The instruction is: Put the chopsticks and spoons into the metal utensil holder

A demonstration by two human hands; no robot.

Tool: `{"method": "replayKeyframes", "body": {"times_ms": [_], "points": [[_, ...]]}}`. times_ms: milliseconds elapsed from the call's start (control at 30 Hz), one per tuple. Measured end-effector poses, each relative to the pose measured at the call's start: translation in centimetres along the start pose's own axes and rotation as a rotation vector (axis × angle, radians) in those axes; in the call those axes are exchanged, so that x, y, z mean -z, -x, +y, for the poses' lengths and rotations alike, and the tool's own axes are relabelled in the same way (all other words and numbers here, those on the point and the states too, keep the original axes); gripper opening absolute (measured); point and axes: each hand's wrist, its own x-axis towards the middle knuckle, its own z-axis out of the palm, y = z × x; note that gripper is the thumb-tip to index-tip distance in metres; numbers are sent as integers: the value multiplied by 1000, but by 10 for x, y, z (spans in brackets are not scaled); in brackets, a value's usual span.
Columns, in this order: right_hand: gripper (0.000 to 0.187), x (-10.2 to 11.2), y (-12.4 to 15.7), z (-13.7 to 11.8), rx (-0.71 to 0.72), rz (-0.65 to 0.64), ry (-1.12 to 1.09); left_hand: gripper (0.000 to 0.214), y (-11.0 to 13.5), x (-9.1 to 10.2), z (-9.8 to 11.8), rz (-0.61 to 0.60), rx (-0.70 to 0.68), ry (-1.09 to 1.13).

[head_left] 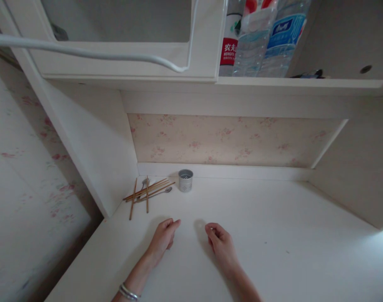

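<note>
My left hand [165, 234] is curled into a loose fist over the white desk, its thumb pointing inward, with nothing visible in it. To its right, my right hand [220, 243] has its fingers curled in towards the thumb, also with nothing visible between them. Beyond my left hand lies a loose pile of wooden chopsticks [147, 200], some crossing others. Mixed in with them are metal spoons [168, 190], partly covered. A silver metal cup with small holes [185, 181] stands upright just right of the pile. Neither hand touches these things.
The white desk [273, 209] runs back to a low ledge and flowered wallpaper. Side panels [87, 142] close it in left and right. Overhead, a shelf holds plastic water bottles [254, 42], and a white bar [84, 52] crosses in front of the cabinet.
</note>
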Motion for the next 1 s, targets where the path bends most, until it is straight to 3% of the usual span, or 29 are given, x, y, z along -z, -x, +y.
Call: {"method": "replayKeyframes", "body": {"times_ms": [1000], "points": [[38,0,0,-1,33,-37,69,49,-3,1,-6,3,-18,-31]]}}
